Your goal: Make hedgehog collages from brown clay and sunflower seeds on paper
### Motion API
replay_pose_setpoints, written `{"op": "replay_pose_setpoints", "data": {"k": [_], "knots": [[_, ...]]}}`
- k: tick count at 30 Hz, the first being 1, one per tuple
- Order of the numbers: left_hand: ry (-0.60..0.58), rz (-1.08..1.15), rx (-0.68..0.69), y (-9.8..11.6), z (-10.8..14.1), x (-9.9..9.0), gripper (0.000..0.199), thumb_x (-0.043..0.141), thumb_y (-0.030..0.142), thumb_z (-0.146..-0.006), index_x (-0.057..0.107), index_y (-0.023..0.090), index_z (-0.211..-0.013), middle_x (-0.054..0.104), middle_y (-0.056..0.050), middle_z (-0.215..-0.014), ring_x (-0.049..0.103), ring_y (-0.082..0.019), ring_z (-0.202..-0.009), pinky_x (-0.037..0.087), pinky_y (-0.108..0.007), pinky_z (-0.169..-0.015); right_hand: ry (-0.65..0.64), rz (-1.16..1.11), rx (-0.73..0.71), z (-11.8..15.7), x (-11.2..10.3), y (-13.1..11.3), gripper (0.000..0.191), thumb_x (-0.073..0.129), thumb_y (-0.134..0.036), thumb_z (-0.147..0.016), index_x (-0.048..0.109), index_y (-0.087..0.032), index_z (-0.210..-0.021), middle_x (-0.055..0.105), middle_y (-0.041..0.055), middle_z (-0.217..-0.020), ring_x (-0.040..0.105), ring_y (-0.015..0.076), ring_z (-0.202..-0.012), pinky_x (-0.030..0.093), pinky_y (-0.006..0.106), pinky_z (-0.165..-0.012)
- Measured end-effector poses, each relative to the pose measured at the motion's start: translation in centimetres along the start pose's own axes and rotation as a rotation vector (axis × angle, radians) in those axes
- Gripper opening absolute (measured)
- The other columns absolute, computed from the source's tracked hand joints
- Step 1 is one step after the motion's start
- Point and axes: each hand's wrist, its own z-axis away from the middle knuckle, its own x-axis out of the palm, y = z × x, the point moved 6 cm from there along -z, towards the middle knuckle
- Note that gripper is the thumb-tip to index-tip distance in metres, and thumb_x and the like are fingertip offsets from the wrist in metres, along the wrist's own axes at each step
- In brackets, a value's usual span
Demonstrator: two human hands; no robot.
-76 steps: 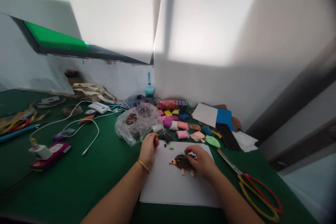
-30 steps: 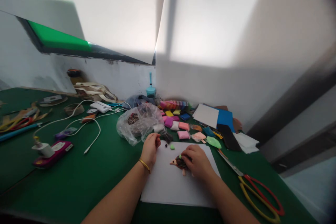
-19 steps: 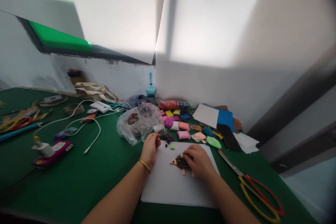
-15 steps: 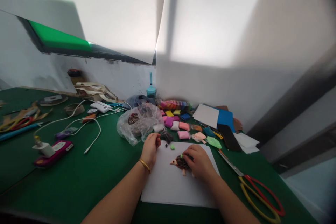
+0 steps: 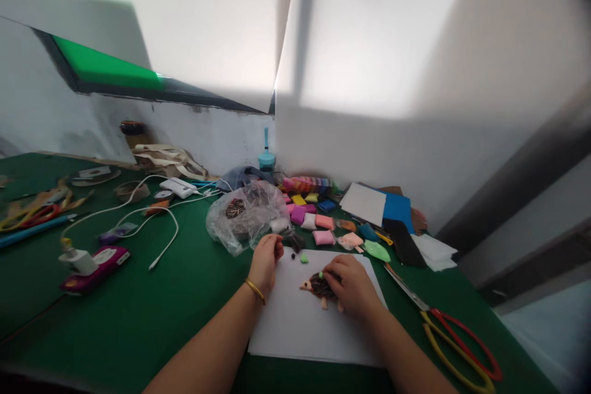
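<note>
A small hedgehog figure (image 5: 318,285) with a dark spiny back, a peach snout and peach legs is on white paper (image 5: 295,326). My right hand (image 5: 348,283) covers its rear, the thumb and fingers pinched at a light green bit (image 5: 321,274) on its back. My left hand (image 5: 265,261), its fingers curled, rests at the paper's upper left edge; whether it holds anything is hidden. Just right of it lie a small black ball (image 5: 293,256) and a green clay piece (image 5: 303,258).
Clay packets (image 5: 324,237) and a plastic bag (image 5: 244,215) lie beyond the paper. Large scissors (image 5: 431,314) are to the right. A magenta device (image 5: 95,271), a white cable (image 5: 173,231) and more tools occupy the left of the green table (image 5: 184,301).
Both hands hold nearly the same positions. The view has shifted very slightly, and a peach rear leg shows a little more beside my right hand.
</note>
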Motion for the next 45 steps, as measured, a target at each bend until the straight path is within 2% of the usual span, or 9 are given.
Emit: {"op": "replay_pose_setpoints", "data": {"k": [28, 37, 41, 45], "knots": [[-0.002, -0.01, -0.006, -0.1, -0.1, -0.1, 0.02, 0.064, 0.032, -0.063, 0.059, 0.015, -0.072, 0.053, 0.003, -0.06, 0.048, -0.006, -0.055, 0.038, -0.018, -0.055, -0.009, 0.004, -0.01, -0.2, 0.5, -0.1, 0.016, 0.054, -0.024, -0.082, 0.069, -0.023, -0.08, 0.063, 0.0034, -0.082, 0.053, 0.0182, -0.081, 0.039, 0.03, -0.073], [-0.008, -0.014, -0.004, 0.0, 0.1, 0.0, 0.02, 0.064, 0.032, -0.063, 0.059, 0.015, -0.073, 0.053, 0.003, -0.06, 0.048, -0.007, -0.055, 0.038, -0.019, -0.056, 0.036, -0.02, 0.002, -0.1, -0.5, -0.1, 0.024, 0.045, -0.024, -0.086, 0.067, -0.021, -0.076, 0.061, 0.0045, -0.079, 0.053, 0.0177, -0.079, 0.039, 0.03, -0.072], [-0.006, -0.061, 0.019, 0.1, 0.0, -0.1, 0.02, 0.062, 0.035, -0.065, 0.058, 0.017, -0.073, 0.052, 0.003, -0.061, 0.047, -0.008, -0.055, 0.038, -0.021, -0.057, 0.019, -0.052, 0.007, -0.1, -0.6, -0.2, 0.024, 0.047, -0.024, -0.085, 0.068, -0.021, -0.074, 0.062, 0.0043, -0.078, 0.053, 0.0176, -0.078, 0.039, 0.03, -0.071], [-0.123, -0.379, 0.181, 1.2, 0.3, 0.9, 0.02, 0.057, 0.038, -0.072, 0.062, 0.018, -0.075, 0.054, -0.001, -0.065, 0.05, -0.014, -0.062, 0.039, -0.026, -0.062, 0.069, -0.089, 0.049, -0.1, -1.1, 0.2, 0.026, 0.044, -0.027, -0.087, 0.068, -0.021, -0.078, 0.062, 0.0051, -0.081, 0.054, 0.0191, -0.082, 0.04, 0.031, -0.075]]}}
